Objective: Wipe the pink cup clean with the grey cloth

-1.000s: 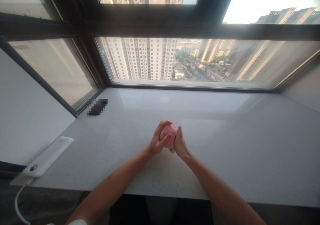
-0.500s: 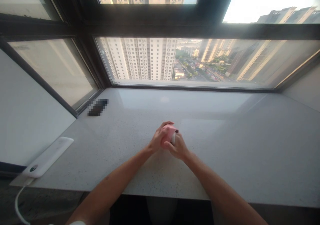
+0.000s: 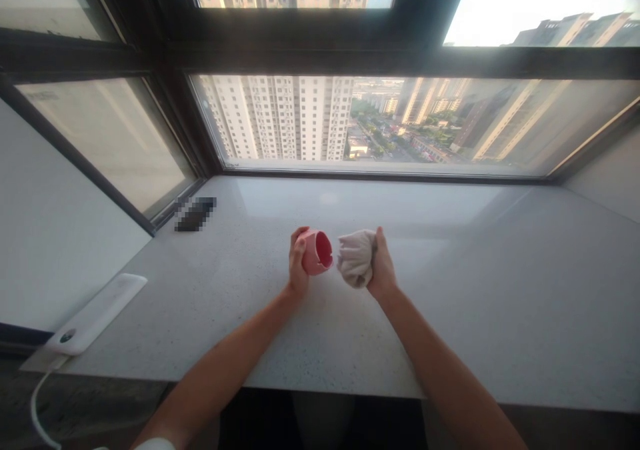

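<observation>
My left hand point(image 3: 298, 267) is wrapped round a pink cup-shaped ashtray point(image 3: 314, 250) with notches in its rim. The ashtray is tilted, its open mouth facing right, and its inside looks darker pink. Across a small gap, my right hand point(image 3: 383, 267) grips a bunched whitish cloth point(image 3: 356, 258). Folds of the cloth point toward the ashtray without touching it. Both things are held over the middle of the speckled white sill point(image 3: 450, 317). Some fingers of my right hand are hidden by the cloth.
A white power strip point(image 3: 100, 313) with a cord lies at the left edge of the sill. A blurred-out dark object point(image 3: 195, 215) sits in the far left corner. Dark window frames point(image 3: 310, 43) and glass close off the back.
My hands have parted: the right hand has come away from the ashtray to the right, bringing the cloth with it. The left hand has shifted left, and the ashtray's mouth now shows.
</observation>
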The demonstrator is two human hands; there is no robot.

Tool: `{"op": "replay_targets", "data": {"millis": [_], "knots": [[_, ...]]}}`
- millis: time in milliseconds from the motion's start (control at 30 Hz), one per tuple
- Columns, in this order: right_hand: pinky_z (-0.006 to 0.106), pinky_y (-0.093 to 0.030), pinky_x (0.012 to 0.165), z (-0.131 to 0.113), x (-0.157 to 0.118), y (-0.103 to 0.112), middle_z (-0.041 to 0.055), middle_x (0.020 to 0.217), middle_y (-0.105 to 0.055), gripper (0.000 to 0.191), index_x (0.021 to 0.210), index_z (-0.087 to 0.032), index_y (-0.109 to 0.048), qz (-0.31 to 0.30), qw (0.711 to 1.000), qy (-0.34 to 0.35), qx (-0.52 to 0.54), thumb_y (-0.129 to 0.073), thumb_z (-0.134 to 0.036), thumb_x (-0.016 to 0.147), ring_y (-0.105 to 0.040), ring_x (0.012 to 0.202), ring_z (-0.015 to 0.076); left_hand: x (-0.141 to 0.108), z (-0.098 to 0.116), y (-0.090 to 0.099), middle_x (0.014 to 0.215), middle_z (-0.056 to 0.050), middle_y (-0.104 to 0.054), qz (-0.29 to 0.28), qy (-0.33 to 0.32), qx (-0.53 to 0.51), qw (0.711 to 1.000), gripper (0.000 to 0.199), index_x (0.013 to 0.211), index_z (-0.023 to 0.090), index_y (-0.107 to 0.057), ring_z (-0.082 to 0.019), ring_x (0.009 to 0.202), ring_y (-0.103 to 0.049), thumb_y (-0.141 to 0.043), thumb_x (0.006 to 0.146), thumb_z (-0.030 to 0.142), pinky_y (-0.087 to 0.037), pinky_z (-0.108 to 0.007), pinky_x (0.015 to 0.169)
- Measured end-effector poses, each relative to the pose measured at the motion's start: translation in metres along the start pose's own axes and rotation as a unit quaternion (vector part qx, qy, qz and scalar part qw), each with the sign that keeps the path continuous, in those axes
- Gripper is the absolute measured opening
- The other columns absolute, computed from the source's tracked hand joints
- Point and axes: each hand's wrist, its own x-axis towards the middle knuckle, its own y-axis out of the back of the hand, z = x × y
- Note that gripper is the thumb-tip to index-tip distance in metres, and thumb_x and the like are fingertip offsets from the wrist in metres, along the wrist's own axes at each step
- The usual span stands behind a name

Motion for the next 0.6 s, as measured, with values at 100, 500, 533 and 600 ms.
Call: {"op": "replay_targets", "data": {"millis": [100,500,533,600], "knots": [[0.044,-0.069,0.076,-0.013,0.011,0.016,0.0130,0.108,-0.081,0.077,0.112,-0.022,-0.073,0.092,0.991,0.088,0.044,-0.049,-0.092,0.094,-0.079,0.099,0.0304,0.011,-0.001,0.006,0.103,-0.004,-0.072,0.064,0.021,-0.038,0.997,0.055,0.123,0.022,-0.069,-0.018,0.082,-0.069,-0.082,0.086,0.062,-0.056,-0.027,0.066],[0.048,-0.053,0.123,-0.004,-0.055,0.072,0.0059,0.174,-0.050,0.062,0.171,-0.038,-0.044,-0.317,0.680,0.261,-0.607,-0.056,-0.054,0.112,-0.048,0.161,0.0319,0.022,-0.003,0.014,0.105,-0.004,-0.070,0.121,0.018,-0.057,0.991,0.056,0.119,0.022,-0.070,-0.017,0.087,-0.069,-0.083,0.083,0.064,-0.059,-0.025,0.066],[0.047,-0.053,0.123,-0.003,-0.054,0.074,0.0060,0.171,-0.054,0.057,0.169,-0.037,-0.047,-0.307,0.698,0.261,-0.592,-0.052,-0.049,0.114,-0.052,0.158,0.0304,0.022,-0.002,0.014,0.105,-0.004,-0.070,0.123,0.022,-0.059,0.990,0.056,0.118,0.023,-0.070,-0.017,0.087,-0.069,-0.083,0.083,0.065,-0.059,-0.025,0.066],[0.047,-0.053,0.122,-0.004,-0.043,0.079,0.0091,0.160,-0.066,0.047,0.160,-0.032,-0.060,-0.237,0.747,0.277,-0.556,-0.044,-0.041,0.117,-0.062,0.148,0.0286,0.022,-0.001,0.013,0.106,-0.004,-0.070,0.124,0.028,-0.060,0.990,0.057,0.119,0.024,-0.070,-0.018,0.087,-0.069,-0.084,0.082,0.065,-0.058,-0.026,0.065]]}}
